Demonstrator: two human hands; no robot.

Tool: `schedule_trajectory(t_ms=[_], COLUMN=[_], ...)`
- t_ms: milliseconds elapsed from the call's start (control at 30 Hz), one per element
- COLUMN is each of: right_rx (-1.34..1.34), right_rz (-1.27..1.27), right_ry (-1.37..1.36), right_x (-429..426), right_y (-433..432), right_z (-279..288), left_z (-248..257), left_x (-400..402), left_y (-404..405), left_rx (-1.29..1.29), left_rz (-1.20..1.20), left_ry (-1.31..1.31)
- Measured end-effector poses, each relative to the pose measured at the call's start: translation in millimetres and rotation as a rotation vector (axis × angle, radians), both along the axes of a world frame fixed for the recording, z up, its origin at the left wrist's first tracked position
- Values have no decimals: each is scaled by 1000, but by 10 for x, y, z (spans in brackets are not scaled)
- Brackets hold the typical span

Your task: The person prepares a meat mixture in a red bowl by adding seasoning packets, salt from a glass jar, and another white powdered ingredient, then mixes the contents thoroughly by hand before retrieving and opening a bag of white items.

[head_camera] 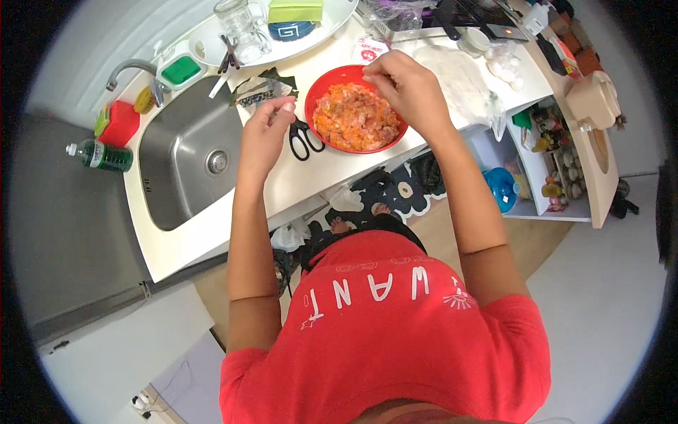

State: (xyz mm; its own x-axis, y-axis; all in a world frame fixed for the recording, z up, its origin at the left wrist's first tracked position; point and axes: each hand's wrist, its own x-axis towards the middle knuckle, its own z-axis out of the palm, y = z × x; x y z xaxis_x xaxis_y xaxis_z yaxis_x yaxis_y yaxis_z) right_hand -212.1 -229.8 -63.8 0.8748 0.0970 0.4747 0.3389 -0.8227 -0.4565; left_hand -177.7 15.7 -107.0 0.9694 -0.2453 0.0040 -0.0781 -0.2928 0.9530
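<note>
A red bowl (319, 85) holds a mix of raw ground meat and shredded orange bits (355, 119), probably carrot. Over its right far rim hovers my right hand (410, 90), thumb and fingertips drawn together; whether something small sits between them is too fine to see. My left hand (265, 140) is raised left of the bowl with fingers curled and thumb near the index finger. Just beyond it lie a printed plastic wrapper (263, 91) and dark green sheets (286, 80). Black-handled scissors (300, 146) rest between that hand and the bowl, blades hidden. Behind the bowl is a white packet with red print (369, 50).
A steel sink (185, 159) with a faucet (130, 64) lies left, a green bottle (103, 155) beside it. A white dish tray (318, 34) holds a glass mug (246, 32). Right are a clear plastic bag (450, 74), a white container (475, 41) and an open cabinet (551, 209).
</note>
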Motion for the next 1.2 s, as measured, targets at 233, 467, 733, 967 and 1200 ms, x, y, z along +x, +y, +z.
schedule_trajectory(t_ms=[233,467,733,967,1200], right_rx=[-58,445,393,43,411], right_rz=[-10,-1,-68,-15,200], right_ry=[-4,601,338,-76,-21], right_x=[30,108,48,-114,-228], right_y=[-49,-187,-220,-132,-709], right_z=[-193,-434,-251,-314,-366], left_z=[-89,42,58,53,247], left_x=[-185,-232,-172,-81,-142], left_y=[178,255,137,-162,-926], left_rx=[48,39,-41,6,-50], left_rz=[125,136,155,143,79], left_ry=[-30,29,27,-53,-136])
